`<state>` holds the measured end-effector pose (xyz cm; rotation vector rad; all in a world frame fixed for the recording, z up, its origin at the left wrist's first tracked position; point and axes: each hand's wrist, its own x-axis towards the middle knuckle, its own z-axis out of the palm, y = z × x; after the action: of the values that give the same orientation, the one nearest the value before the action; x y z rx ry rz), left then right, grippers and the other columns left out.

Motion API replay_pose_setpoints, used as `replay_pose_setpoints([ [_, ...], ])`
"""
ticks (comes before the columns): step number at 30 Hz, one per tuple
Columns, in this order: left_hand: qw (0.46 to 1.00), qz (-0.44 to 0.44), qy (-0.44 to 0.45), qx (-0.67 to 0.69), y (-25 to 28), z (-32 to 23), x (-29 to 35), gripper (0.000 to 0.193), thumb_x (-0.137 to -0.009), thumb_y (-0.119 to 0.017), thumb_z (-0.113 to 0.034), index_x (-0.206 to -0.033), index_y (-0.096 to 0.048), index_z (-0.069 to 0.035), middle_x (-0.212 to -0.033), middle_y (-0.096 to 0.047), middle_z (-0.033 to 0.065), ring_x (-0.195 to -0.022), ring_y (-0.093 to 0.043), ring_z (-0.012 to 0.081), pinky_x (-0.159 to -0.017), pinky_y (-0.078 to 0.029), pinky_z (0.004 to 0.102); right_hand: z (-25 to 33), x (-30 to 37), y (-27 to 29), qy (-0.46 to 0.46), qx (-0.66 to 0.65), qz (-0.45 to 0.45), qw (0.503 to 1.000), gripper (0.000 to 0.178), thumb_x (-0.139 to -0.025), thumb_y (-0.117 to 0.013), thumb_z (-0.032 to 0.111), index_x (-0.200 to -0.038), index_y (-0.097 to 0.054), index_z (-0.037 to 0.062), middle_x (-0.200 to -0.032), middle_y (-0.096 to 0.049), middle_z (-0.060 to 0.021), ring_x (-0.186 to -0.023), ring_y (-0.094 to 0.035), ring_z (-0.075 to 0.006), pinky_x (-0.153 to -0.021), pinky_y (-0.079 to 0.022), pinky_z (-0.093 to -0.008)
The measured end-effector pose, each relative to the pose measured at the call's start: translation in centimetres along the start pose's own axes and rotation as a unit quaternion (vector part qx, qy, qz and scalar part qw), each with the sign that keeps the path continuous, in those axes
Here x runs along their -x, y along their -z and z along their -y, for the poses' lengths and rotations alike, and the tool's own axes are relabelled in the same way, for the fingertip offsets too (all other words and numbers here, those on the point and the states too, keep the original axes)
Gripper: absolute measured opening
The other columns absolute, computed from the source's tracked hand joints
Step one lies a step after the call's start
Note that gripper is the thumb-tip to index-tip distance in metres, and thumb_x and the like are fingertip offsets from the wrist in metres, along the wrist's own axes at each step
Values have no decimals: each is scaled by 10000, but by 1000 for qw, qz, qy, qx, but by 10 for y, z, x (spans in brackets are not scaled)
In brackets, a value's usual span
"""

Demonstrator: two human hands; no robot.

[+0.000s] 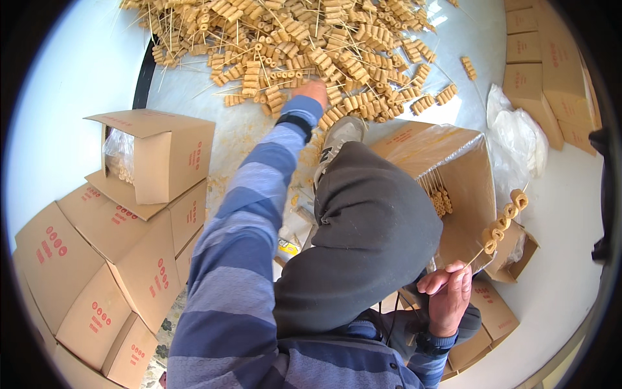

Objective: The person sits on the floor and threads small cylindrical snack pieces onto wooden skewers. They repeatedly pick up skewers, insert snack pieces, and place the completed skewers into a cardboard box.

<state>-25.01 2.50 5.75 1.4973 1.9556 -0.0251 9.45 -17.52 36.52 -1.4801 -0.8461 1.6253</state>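
Note:
My left hand (313,93) reaches forward to the near edge of a big heap of skewers (363,39), each a thin stick threaded with tan, coiled pieces that look like fried gluten or tofu rolls. Its fingers are hidden behind the back of the hand, so what they grip, if anything, does not show. Low on the right, my right hand (450,295) is closed on the stick of one skewer (499,223). Its threaded pieces point up and to the right, beside an open cardboard box (463,223) lined with clear plastic. Inside that box stand several skewers (442,202).
Closed cartons (78,233) are stacked at the left, with an open box (175,152) on top holding a plastic bag. More cartons (544,71) stand far right, near crumpled clear plastic (515,133). My bent leg (369,227) and shoe (340,139) lie between my arms.

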Motion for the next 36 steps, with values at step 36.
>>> replay_pose_setpoints([
  [36,941,-38,292,-168,45,254,-32,516,-944,-456,-205,-1445,-387,-100,-1481,-445,135,-1371,-406,319,-1087,-298,554,2,-45,-43,-134,139,75,978,303,-1090,-409,276,-1115,-536,2,-766,-674,-129,-741,-655,-189,-791,-509,-324],
])
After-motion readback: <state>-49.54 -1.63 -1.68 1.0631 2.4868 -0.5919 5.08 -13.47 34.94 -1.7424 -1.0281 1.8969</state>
